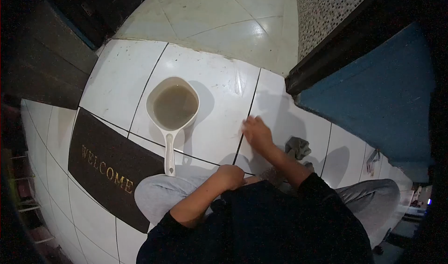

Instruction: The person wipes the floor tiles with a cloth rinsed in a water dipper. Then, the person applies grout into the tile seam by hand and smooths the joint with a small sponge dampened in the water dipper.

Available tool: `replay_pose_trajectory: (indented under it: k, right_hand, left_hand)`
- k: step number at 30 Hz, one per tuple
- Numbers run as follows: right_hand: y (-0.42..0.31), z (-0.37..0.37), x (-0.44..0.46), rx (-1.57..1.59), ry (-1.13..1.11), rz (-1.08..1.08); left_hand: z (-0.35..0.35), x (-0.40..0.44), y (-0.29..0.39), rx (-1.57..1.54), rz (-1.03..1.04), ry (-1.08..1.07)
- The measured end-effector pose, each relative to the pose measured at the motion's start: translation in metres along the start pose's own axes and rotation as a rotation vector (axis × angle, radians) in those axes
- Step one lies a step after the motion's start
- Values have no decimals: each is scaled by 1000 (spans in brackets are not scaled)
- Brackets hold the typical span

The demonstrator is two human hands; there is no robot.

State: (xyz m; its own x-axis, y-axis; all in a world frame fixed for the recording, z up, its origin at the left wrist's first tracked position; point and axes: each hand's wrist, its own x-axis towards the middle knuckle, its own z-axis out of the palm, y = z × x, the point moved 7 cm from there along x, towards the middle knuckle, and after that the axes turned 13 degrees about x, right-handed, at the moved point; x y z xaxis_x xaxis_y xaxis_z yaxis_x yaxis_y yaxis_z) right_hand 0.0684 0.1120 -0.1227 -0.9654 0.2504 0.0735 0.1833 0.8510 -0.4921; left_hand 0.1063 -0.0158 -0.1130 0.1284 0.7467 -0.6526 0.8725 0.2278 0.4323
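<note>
My right hand (258, 134) is low over the white floor tiles, beside a dark grout line. Its fingers are curled in and slightly blurred; whatever they may hold is hidden. In front of my lap, my left hand (230, 177) is bent into a fist, with its fingers turned out of sight. A white dipper (171, 138) with cloudy, greyish water in its bowl stands on the tiles to the left, its handle pointing towards my knee. Beside my right forearm lies a crumpled grey cloth (297, 148).
A dark doormat (105, 154) lettered WELCOME lies at the left, near the dipper's handle. Dark door panels (51, 54) stand at the upper left, and a blue door (373, 96) at the right. Beyond a dirty edge, duller tiles (210, 12) continue.
</note>
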Motion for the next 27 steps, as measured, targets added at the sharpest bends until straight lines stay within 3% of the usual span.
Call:
replay_pose_trajectory:
  k: [2, 5, 8, 11, 12, 14, 17, 20, 21, 22, 27]
  right_hand:
    - [-22, 10, -18, 36, -68, -113]
    - [-9, -2, -6, 26, -92, -61]
    - [-1, -11, 7, 43, -36, -10]
    - [6, 28, -16, 15, -65, 5]
    - [-21, 15, -22, 87, -90, -154]
    - [-20, 3, -15, 66, -127, -125]
    - [1, -11, 10, 54, -46, 64]
    - [-7, 9, -5, -19, -12, -48]
    - [-8, 25, -12, 18, -112, 117]
    - [-26, 23, -21, 57, -121, -123]
    - [-3, -13, 11, 49, -19, 0]
  left_hand:
    - [-3, 2, 0, -7, -1, 10]
    - [-9, 4, 5, -44, 67, 146]
    - [-2, 0, 1, -57, 5, -49]
    - [-4, 1, 4, -71, -12, -78]
    - [-3, 3, 4, -68, -9, -75]
    - [-7, 8, 10, -96, 68, 57]
    - [1, 6, 5, -63, 2, -58]
    - [5, 5, 3, -3, -4, -105]
    - [4, 6, 4, 1, -3, -99]
    - [-1, 8, 8, -53, 21, -30]
    - [0, 6, 7, -68, 52, 27]
